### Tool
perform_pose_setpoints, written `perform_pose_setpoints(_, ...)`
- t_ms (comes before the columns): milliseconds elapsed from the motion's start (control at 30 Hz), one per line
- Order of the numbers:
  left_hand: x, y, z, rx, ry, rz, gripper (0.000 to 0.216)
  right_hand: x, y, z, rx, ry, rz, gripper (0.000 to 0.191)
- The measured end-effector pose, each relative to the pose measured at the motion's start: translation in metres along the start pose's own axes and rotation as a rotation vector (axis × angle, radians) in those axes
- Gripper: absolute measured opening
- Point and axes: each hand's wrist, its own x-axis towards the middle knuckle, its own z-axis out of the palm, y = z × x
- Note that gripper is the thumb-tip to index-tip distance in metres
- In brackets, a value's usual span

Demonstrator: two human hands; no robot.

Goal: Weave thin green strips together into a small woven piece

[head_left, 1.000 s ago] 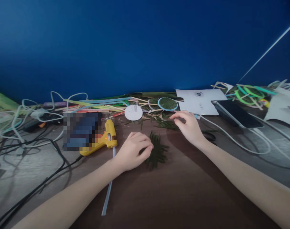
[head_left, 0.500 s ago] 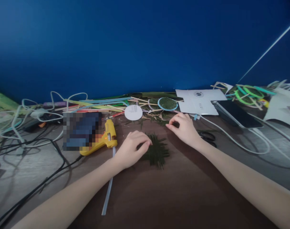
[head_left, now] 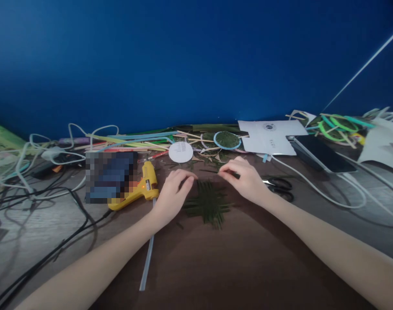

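A woven mat of dark green leaf strips (head_left: 208,203) lies on the brown table (head_left: 235,267) in the middle. My left hand (head_left: 171,196) rests on the mat's left edge with its fingers stretched out flat. My right hand (head_left: 242,178) is at the mat's far right corner, its fingers pinched on a thin green leaf strip (head_left: 227,174) that it holds just above the mat.
A yellow glue gun (head_left: 141,187) lies left of my left hand, with a glue stick (head_left: 147,261) trailing toward me. Black scissors (head_left: 280,187), a phone (head_left: 322,153), white paper (head_left: 270,136), a white disc (head_left: 181,152), loose strips and cables (head_left: 48,181) surround the area.
My right hand came back from the loose leaf pile to the mat with a strip pinched in it. The mat turned under my left hand, whose fingers flattened out.
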Motion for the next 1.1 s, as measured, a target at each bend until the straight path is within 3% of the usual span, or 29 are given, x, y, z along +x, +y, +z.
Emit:
perform_pose_setpoints(133, 0.000, 0.000, 0.001, 0.011, -0.049, 0.023, 0.017, -0.001, -0.009, 0.002, 0.035, -0.065, -0.019, 0.015)
perform_pose_setpoints(400, 0.001, -0.001, 0.003, 0.092, -0.088, -0.018, 0.009, 0.000, 0.005, 0.003, 0.101, 0.072, 0.298, 0.015)
perform_pose_setpoints(800, 0.001, -0.001, 0.004, 0.091, -0.093, -0.025, 0.010, 0.001, 0.018, 0.008, -0.055, 0.148, 0.214, 0.014)
perform_pose_setpoints(1100, 0.001, -0.006, 0.004, 0.069, -0.081, -0.036, 0.015, 0.003, 0.013, 0.000, 0.005, 0.198, 0.233, 0.018)
